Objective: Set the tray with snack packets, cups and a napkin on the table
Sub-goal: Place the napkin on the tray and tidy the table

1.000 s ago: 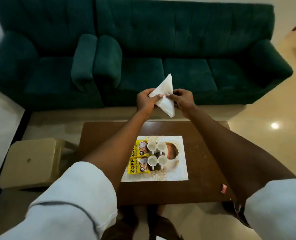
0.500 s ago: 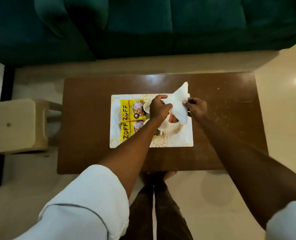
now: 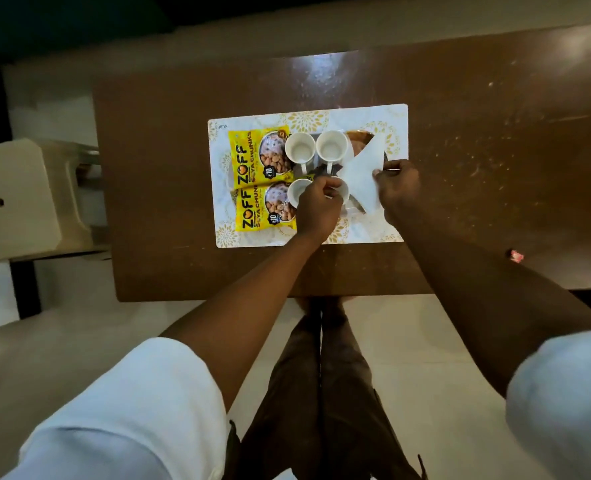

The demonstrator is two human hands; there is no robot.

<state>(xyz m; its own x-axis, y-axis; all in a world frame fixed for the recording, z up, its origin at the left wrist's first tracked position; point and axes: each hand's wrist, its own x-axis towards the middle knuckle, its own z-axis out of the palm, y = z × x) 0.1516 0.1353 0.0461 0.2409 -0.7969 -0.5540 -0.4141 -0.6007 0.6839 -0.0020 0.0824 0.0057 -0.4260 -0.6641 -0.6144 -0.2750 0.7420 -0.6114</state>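
Nearly done: laying the napkin on the tray's right side

Right fingers (image 3: pixel 380 172) pinch the right edge of the folded white napkin (image 3: pixel 360 171). The left fingers (image 3: pixel 326 186) are curled at its opposite corner and seem to pinch it too, though a cup rim just beneath makes that hard to confirm. The right hand (image 3: pixel 396 184) sits over the tray's right edge, and the left hand (image 3: pixel 316 211) is over its near middle.

The napkin is held as a taut triangle over the tray's right part. Four white cups (image 3: pixel 300 148) stand in a block at the tray's centre, the near right one largely hidden under the left hand. Two yellow Zoff soya chunks packets (image 3: pixel 256 157) lie flat on the tray's left part. The tray (image 3: pixel 308 114) rests on the brown worktop (image 3: pixel 495 133).

The step in hand looks like setting the napkin down. It would go best if both corners were lowered together, with the paper kept taut so the fold holds. The napkin should land flat on the tray's right part, clear of the cups. The left knuckles are close enough to tip the hidden cup, so that hand should let go gently and lift straight up.
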